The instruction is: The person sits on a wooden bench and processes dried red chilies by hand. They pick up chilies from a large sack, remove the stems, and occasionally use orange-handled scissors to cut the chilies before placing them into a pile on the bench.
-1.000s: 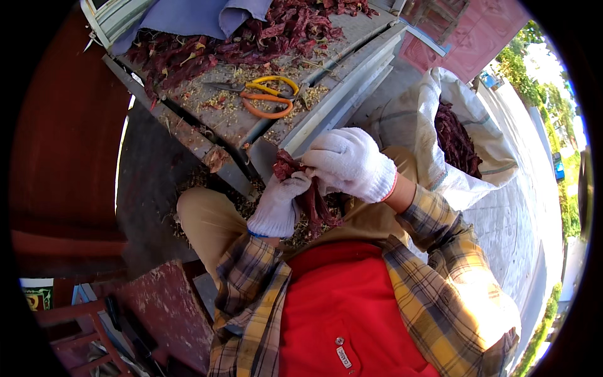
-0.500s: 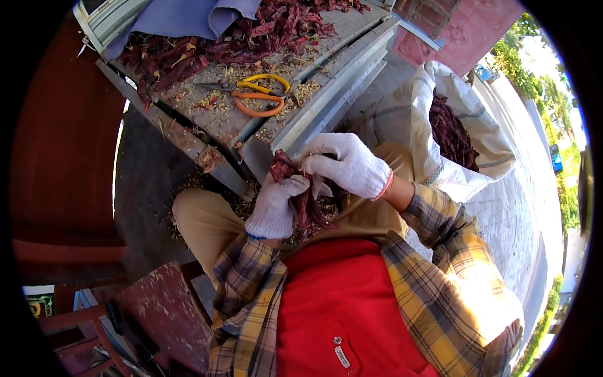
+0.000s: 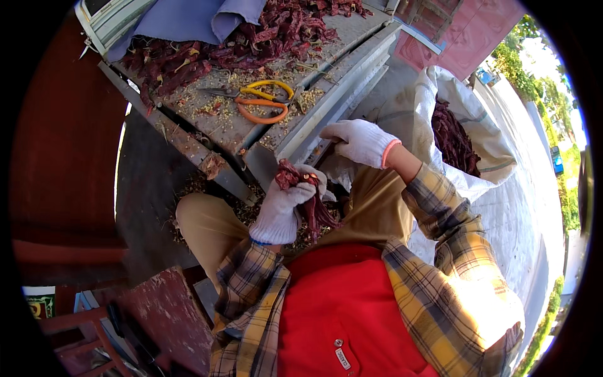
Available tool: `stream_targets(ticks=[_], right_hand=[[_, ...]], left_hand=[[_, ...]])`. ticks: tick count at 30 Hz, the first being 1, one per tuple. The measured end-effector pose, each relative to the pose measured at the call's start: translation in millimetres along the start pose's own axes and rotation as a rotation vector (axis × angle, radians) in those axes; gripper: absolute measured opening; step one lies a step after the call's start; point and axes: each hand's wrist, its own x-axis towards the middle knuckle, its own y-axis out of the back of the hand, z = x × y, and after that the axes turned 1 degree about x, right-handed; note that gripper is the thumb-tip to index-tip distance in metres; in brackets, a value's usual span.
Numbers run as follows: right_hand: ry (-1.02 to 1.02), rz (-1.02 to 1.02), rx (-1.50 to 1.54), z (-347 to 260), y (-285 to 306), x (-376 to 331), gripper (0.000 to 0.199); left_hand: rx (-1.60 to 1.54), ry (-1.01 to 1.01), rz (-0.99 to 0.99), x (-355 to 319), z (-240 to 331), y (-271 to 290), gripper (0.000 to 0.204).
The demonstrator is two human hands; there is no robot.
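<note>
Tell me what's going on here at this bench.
A seated person in white gloves is working through dried red chillies. The left hand clutches a bunch of chillies over the lap; the right hand is raised, apart from the bunch. Orange and yellow scissors lie unused on the metal bench, beside a chilli pile. A white sack holds more.

Head cam, fisheye, looking down, close over lap, single view

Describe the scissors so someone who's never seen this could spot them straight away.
Start at the grey metal table covered in dried red chillies. The scissors lie flat on its near part among scattered seeds. Their looped handles, one yellow and one orange, are the only bright things there.
</note>
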Motion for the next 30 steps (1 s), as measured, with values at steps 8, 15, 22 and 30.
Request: stream_targets(ticks=[8,15,22,30], right_hand=[[-0.059,0.347,-0.405,-24.1,59.2,96.7,0.040],[-0.091,0.413,-0.585,-20.0,51.7,190.2,0.040],[0.121,0.581,-0.360,13.8,84.2,188.9,0.035],[0.350,0.678,0.093,-20.6,58.4,70.5,0.018]], left_hand=[[-0.013,0.041,-0.003,-5.5,10.6,-8.8,0.029],[0.106,-0.014,-0.009,-1.2,1.6,15.9,0.026],[-0.078,-0.065,-0.070,-4.3,-1.3,10.2,0.027],[-0.264,-0.076,0.006,-5.0,1.3,1.2,0.034]])
